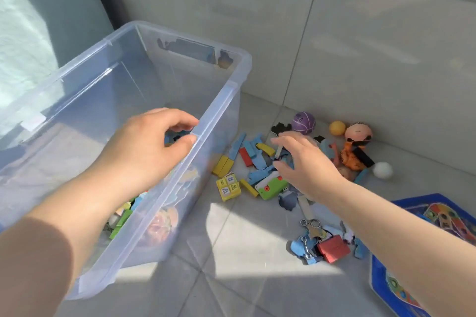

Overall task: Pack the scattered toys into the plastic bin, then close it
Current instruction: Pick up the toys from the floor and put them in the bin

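Note:
A clear plastic bin point(219, 116) stands open on the tiled floor at left, with a green block point(121, 221) and other toys on its bottom. My left hand point(144, 152) hovers over the bin's right rim, fingers curled, pinching small blue puzzle pieces point(177, 135). My right hand point(306, 165) reaches over the scattered pile on the floor with fingers spread and holds nothing. Under and around it lie blue foam pieces point(257, 175), a red block point(246, 156), yellow blocks point(223, 165), a yellow cube point(228, 187) and a green toy point(271, 186).
By the wall lie a purple ball point(303, 122), an orange ball point(337, 128), a doll point(358, 136) and a white ball point(383, 170). Nearer me are a red clip point(333, 248) with metal rings and a blue game board point(438, 213) at right.

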Demonstrator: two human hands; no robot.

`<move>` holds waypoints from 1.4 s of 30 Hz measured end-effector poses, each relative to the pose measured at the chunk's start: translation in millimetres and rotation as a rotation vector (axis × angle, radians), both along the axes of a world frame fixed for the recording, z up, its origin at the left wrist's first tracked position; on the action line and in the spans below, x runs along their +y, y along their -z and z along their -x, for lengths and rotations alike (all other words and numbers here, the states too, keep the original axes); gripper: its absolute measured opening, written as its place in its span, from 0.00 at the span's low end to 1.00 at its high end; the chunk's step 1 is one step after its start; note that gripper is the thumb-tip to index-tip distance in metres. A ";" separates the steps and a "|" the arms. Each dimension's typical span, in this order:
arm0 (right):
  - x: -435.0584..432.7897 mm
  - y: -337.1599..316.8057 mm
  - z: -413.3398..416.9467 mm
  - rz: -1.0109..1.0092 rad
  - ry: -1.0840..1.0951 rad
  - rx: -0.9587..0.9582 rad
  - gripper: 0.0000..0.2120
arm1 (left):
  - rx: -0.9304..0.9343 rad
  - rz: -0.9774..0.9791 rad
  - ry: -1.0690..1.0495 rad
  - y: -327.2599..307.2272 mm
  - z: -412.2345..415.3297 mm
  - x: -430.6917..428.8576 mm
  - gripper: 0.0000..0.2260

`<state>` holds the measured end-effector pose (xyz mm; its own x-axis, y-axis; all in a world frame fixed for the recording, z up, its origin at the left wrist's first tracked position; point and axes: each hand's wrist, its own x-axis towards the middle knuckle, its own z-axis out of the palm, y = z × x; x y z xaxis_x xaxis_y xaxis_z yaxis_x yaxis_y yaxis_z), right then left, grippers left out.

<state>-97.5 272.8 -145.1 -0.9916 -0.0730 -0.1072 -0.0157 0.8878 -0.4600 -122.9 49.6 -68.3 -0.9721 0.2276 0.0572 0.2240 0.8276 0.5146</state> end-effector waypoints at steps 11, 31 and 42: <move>58.1 90.1 -93.5 -0.118 0.265 -0.659 0.48 | -0.412 0.586 0.248 107.0 -9.6 113.8 0.24; 29.7 130.7 -98.1 -0.486 0.033 -0.254 0.34 | -0.469 0.634 0.134 170.3 -2.3 75.8 0.29; 27.2 134.7 -89.3 -0.461 -0.073 -0.345 0.36 | -0.423 0.517 -0.032 149.5 -4.3 81.2 0.22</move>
